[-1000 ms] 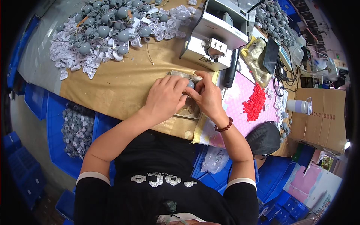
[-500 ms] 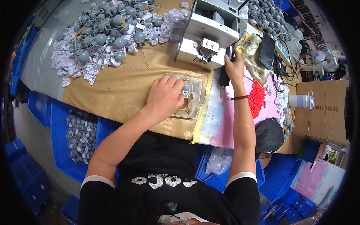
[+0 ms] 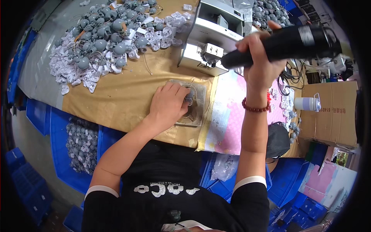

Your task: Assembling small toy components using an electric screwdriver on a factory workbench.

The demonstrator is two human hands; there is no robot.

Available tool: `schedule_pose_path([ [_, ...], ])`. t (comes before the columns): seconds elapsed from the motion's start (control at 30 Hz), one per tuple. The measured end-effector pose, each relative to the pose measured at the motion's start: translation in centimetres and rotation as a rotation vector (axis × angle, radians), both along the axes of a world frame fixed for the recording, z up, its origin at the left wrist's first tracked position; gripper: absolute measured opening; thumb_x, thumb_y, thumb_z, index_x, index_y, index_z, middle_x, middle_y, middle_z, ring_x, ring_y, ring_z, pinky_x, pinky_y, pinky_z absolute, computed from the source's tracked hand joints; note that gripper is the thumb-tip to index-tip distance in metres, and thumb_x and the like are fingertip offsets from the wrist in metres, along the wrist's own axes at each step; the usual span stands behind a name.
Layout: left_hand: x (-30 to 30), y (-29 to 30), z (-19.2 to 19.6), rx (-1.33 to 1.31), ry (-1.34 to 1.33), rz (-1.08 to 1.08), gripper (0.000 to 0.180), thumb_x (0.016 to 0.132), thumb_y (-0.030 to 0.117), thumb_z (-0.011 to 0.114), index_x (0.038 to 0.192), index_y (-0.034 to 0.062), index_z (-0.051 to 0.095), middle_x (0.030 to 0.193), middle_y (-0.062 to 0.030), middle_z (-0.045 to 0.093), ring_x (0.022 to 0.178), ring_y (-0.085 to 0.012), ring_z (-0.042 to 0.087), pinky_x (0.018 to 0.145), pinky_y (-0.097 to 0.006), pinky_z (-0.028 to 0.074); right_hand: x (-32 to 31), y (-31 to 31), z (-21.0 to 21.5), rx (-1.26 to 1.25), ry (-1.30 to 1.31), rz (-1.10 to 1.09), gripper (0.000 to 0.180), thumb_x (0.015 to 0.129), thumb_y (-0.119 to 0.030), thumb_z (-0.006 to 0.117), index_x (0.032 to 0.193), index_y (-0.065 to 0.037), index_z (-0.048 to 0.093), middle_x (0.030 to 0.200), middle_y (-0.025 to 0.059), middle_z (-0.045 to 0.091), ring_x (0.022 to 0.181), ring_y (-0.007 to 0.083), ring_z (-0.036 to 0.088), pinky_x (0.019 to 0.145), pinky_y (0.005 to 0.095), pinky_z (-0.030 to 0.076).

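My right hand is wrapped round a black electric screwdriver, raised above the table and lying across the view to the right of the machine. My left hand is closed on a small grey round part with a pale piece on it. That part rests on a flat square metal plate with a brownish middle. My fingers partly hide the part and the plate's left side.
A white boxy machine stands behind the plate. Grey domed parts and white plastic pieces are heaped far left. Blue bins line the near edge. A white cup and a carton stand right.
My right hand has lifted the screwdriver from beside the machine, up and to the right, swinging it from upright to sideways in the view. My left hand stays at the plate.
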State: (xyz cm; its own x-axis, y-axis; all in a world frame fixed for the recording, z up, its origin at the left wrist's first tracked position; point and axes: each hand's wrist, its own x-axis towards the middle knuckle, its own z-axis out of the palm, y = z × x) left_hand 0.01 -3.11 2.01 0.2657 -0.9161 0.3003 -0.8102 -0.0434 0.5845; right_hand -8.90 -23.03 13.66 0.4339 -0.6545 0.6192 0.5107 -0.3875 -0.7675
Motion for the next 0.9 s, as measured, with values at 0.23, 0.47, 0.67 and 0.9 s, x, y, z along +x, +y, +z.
schedule_pose_path([
  [0.23, 0.1, -0.1, -0.6, -0.002, -0.010, 0.006, 0.034, 0.075, 0.012, 0.074, 0.106, 0.0042, 0.064, 0.096, -0.0109, 0.061, 0.096, -0.0323, 0.057, 0.084, -0.044, 0.047, 4.3, 1.4, -2.2, 0.281, 0.237, -0.108, 0.049, 0.084, -0.003, 0.072, 0.127, 0.009, 0.051, 0.070, 0.0043, 0.063, 0.057, 0.0124, 0.061, 0.056, 0.0268, 0.050],
  [0.47, 0.0, 0.0, -0.9, -0.035, -0.013, 0.021, 0.034, 0.074, 0.012, 0.074, 0.105, 0.0050, 0.063, 0.093, -0.0099, 0.059, 0.094, -0.0310, 0.058, 0.080, -0.044, 0.046, 1.2, 4.2, -1.5, 0.207, 0.335, 0.063, 0.057, 0.084, 0.000, 0.067, 0.135, 0.009, 0.043, 0.075, 0.0102, 0.063, 0.063, 0.0192, 0.063, 0.064, 0.0333, 0.053],
  [0.67, 0.2, -0.1, -0.8, -0.041, -0.032, 0.015, 0.032, 0.072, 0.012, 0.073, 0.100, 0.0070, 0.059, 0.090, -0.0082, 0.056, 0.090, -0.0300, 0.056, 0.075, -0.044, 0.044, -0.3, 6.9, -3.4, 0.101, 0.290, 0.125, 0.060, 0.086, 0.010, 0.061, 0.141, 0.004, 0.039, 0.078, 0.0107, 0.063, 0.066, 0.0186, 0.064, 0.066, 0.0334, 0.054],
  [0.9, 0.2, -0.2, -1.2, -0.072, -0.040, 0.011, 0.036, 0.072, 0.013, 0.074, 0.103, 0.0067, 0.057, 0.092, -0.0091, 0.056, 0.093, -0.0310, 0.056, 0.079, -0.043, 0.045, -1.0, 7.4, -4.1, 0.043, 0.325, 0.126, 0.059, 0.085, 0.010, 0.062, 0.138, 0.003, 0.038, 0.080, 0.0110, 0.063, 0.069, 0.0178, 0.064, 0.069, 0.0321, 0.054],
])
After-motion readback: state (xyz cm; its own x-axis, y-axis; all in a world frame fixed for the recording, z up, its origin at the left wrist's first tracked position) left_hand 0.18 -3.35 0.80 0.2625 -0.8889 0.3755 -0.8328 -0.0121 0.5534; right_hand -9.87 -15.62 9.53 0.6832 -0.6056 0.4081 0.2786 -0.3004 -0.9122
